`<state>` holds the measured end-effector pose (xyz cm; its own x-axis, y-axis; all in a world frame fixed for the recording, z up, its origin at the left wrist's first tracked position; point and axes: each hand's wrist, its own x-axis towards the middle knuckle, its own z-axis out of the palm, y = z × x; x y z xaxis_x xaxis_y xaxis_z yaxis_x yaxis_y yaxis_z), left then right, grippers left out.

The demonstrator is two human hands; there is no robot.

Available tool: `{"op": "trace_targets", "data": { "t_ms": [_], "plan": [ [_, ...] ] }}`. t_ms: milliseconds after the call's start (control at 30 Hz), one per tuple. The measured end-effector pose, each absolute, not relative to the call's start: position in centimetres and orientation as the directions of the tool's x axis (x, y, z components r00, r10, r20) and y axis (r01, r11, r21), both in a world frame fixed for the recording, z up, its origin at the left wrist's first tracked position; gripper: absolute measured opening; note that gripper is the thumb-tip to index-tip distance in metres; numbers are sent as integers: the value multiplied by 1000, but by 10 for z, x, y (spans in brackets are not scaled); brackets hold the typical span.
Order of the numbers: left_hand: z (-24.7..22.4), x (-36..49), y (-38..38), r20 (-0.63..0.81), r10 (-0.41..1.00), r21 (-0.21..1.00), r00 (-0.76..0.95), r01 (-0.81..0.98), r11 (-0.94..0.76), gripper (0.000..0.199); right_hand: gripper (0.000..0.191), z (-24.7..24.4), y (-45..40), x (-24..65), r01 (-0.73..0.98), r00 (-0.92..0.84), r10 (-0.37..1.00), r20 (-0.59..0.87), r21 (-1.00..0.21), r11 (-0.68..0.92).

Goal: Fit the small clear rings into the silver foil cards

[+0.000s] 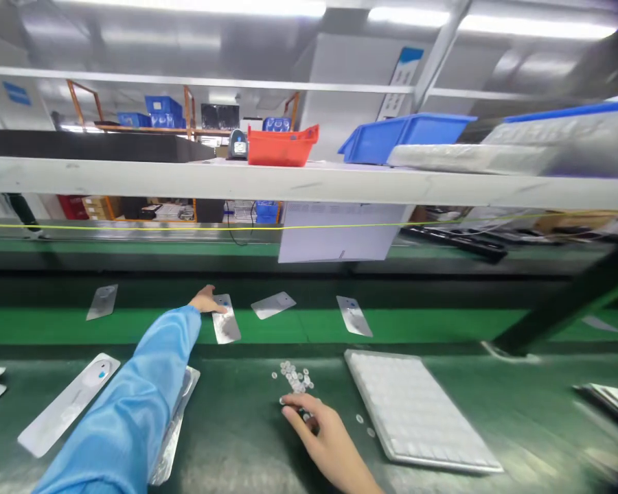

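Pinching disc (pixel 282 401), R hand (pixel 323 433); L hand (pixel 204 300) at pkt (pixel 229 328).

Silvery plates (pixel 227 331), whitish discs (pixel 299 387), sky-blue sleeve (pixel 134 405)

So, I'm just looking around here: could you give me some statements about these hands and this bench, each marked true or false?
1. The left hand is at a silvery packet on the bright green strip. True.
2. Both hands are at that packet. False: the right hand has a small disc at its fingertips.
3. A red bin stands on the white shelf. True.
4. The left arm is bare. False: it wears a blue sleeve.
5. The pale tray lies right of the disc pile. True.
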<state>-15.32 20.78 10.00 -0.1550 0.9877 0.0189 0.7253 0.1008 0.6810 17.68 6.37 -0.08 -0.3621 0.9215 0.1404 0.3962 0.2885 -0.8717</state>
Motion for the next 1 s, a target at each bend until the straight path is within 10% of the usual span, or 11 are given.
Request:
{"op": "trace_targets", "data": {
  "t_ms": [133,300,467,700,1000],
  "plan": [
    [118,-129,167,80,996,876,25,475,-82,58,64,14,65,170,343,-277,947,160,-905,253],
    [78,-65,56,-2,993,998,114,65,-6,51,52,34,24,144,122,-588,809,20,-986,114],
    [36,-29,-26,-274,961,819,46,-512,258,63,46,10,-31,141,217,-645,761,-69,-971,97],
    [13,-25,-45,-377,923,771,77,-525,360,62,29,7,-42,163,325,-377,909,177,-894,309],
    [14,-25,-49,-271,962,924,-23,-286,254,42,32,4,-31,147,545,-500,684,532,-421,726]
  ]
}}
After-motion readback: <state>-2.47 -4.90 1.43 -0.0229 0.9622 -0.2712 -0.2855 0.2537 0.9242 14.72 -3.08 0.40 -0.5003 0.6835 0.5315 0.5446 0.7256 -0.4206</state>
